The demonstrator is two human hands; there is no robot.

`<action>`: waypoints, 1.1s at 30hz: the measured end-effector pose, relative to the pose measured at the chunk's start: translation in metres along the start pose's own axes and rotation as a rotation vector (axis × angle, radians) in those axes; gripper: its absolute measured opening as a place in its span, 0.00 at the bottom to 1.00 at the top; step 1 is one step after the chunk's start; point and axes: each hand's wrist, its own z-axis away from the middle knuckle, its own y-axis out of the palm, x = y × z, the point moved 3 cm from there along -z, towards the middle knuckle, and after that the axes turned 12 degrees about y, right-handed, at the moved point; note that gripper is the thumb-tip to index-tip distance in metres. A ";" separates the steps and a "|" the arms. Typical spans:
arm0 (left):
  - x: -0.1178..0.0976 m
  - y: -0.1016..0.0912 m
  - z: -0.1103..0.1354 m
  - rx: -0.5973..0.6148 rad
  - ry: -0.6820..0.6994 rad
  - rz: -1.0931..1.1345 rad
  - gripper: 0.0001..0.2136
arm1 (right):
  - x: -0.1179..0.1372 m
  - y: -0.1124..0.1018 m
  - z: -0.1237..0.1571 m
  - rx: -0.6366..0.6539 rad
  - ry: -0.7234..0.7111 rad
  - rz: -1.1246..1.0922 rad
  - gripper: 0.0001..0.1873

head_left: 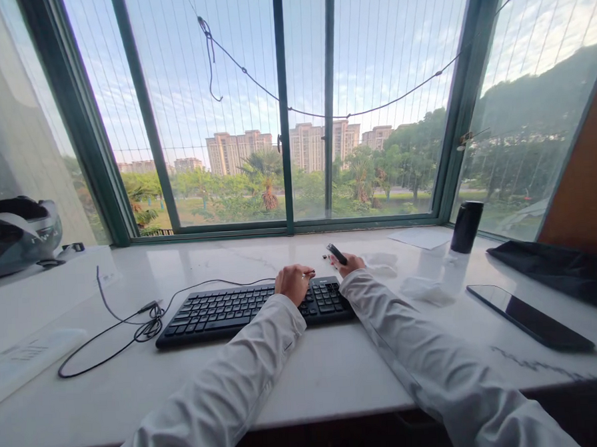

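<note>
A black keyboard [223, 311] lies on the white marble sill [336, 368] below the window. My left hand [294, 282] is closed over the keyboard's right part and pinches a thin small item I cannot make out. Just beyond the keyboard's right end, my right hand [351, 263] holds a small black object [337, 253] tilted upward. Both arms wear white sleeves. A tiny dark piece [325, 257] lies on the sill next to the right hand.
The keyboard's black cable [134, 325] coils at the left. A dark phone [529, 317] lies at the right, a black cylinder [466, 227] stands near the window, with white paper [419, 237] beside it. A dark cloth [561, 266] is far right, a headset [16, 235] far left.
</note>
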 end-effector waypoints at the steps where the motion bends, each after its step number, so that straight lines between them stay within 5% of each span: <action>1: -0.001 -0.001 -0.001 0.007 0.006 -0.018 0.10 | -0.005 -0.003 -0.002 -0.024 0.049 0.019 0.19; 5: -0.007 -0.008 -0.002 0.018 0.026 -0.083 0.09 | -0.018 -0.012 -0.004 -0.118 0.182 0.163 0.19; 14: -0.002 -0.017 -0.034 0.125 0.024 -0.175 0.10 | -0.019 -0.006 -0.003 -0.072 0.129 0.364 0.15; 22: 0.011 0.041 -0.097 0.285 0.118 -0.188 0.08 | -0.022 -0.005 -0.010 -0.003 0.136 0.373 0.13; 33: 0.016 0.086 -0.114 0.296 0.083 -0.169 0.08 | -0.022 -0.013 -0.012 -0.038 0.123 0.390 0.12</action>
